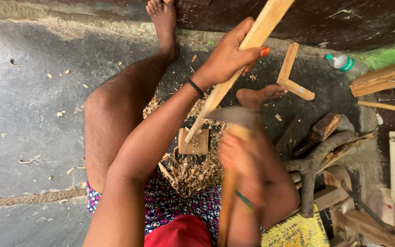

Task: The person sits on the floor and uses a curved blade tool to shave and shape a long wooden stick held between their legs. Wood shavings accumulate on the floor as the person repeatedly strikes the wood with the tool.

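While the person sat on the concrete floor [28, 105] with bare legs stretched forward, the head camera looked straight down on both hands. Its one view showed the left hand [229, 57] raised in front of the body, its fingers [252, 52] closed around a long pale wooden stick [234, 73]. That stick ran on a slant from the top edge of the frame down to a tapered lower end, which rested on a small flat wooden block [194, 142] lying on the floor between the legs. A dark band [196, 88] circled the left wrist.

Lower and to the right, the right hand [238, 158] was badly blurred; its fingers appeared wrapped around the wooden handle of a hammer-like tool [234, 119], whose grey head sat just beside the stick's lower part, though contact could not be made out through the blur. A green bangle [244, 200] showed on that wrist.

A heap of curled wood shavings [193, 171] spread around the block and up to the patterned cloth at the lap. Beyond the right foot [259, 95] lay an L-shaped wooden piece [293, 73] on the dark ground. Farther right, a clear plastic bottle with a green cap [347, 64] lay near a stack of wooden slats [385, 77]. A gnarled branch [318, 158] and offcuts sat at the right.
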